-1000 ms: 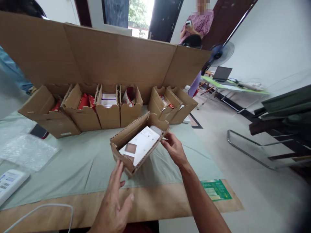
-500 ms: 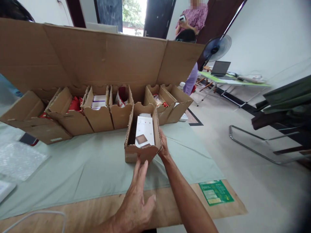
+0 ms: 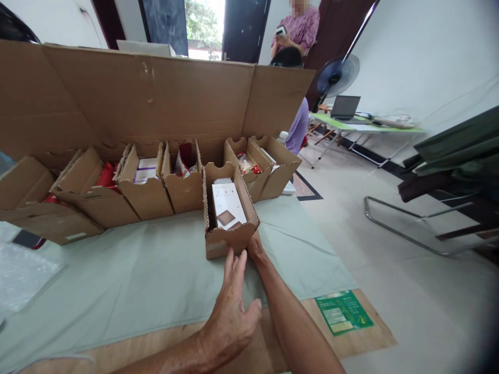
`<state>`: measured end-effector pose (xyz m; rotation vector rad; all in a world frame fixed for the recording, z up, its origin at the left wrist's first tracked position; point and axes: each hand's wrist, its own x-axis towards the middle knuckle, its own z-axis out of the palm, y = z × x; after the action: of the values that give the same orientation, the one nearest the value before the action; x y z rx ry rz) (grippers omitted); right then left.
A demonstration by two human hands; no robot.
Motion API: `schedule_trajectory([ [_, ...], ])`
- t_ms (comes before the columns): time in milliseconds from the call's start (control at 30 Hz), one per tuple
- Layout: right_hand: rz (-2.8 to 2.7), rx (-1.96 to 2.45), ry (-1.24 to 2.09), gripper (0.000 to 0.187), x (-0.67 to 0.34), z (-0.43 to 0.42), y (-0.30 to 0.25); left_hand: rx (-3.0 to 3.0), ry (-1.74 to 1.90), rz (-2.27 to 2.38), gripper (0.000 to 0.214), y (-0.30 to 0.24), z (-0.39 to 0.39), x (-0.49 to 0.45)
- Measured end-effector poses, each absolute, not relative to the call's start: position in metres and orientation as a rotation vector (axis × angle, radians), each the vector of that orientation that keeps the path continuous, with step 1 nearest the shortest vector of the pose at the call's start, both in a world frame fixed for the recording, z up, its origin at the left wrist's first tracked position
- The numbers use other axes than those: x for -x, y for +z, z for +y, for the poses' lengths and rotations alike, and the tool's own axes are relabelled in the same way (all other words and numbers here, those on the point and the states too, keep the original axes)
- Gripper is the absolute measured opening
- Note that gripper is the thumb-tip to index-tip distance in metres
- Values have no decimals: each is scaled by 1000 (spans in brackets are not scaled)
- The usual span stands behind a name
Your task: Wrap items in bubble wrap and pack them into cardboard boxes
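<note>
A narrow open cardboard bin [image 3: 231,241] sits on the cloth, pulled forward of the row and slightly turned. Inside it lies a white box [image 3: 230,202] with a brown square printed on it. My left hand [image 3: 233,317] is open, thumb apart, its stretched fingertips at the bin's lower front; I cannot tell whether they press on it. My right hand [image 3: 256,248] is at the bin's right side near the front corner. The bin hides most of its fingers.
Behind stands a row of cardboard bins [image 3: 146,200] holding red packets and white boxes, backed by a tall cardboard panel [image 3: 156,98]. A green card [image 3: 343,312] lies at the table's front right. Bubble wrap [image 3: 27,275] lies left. A person [image 3: 298,31] stands beyond the panel.
The bin has turned a little, its front end swinging to the right. My right hand has slipped further out of sight behind it; my left hand stays by its front. The view has shifted slightly right.
</note>
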<state>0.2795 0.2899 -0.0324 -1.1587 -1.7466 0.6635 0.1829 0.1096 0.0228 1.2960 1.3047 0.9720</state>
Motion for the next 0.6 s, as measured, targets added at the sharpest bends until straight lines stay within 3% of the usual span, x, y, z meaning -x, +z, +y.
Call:
schedule_trajectory([
  [267,-1544,1159,941,71,-272,292,-38,-1331,1041,1333,89,16,120,-180],
  [600,-1458,1189,852,63,-277,320,2,-1273,983,1443,73,3,84,-128],
])
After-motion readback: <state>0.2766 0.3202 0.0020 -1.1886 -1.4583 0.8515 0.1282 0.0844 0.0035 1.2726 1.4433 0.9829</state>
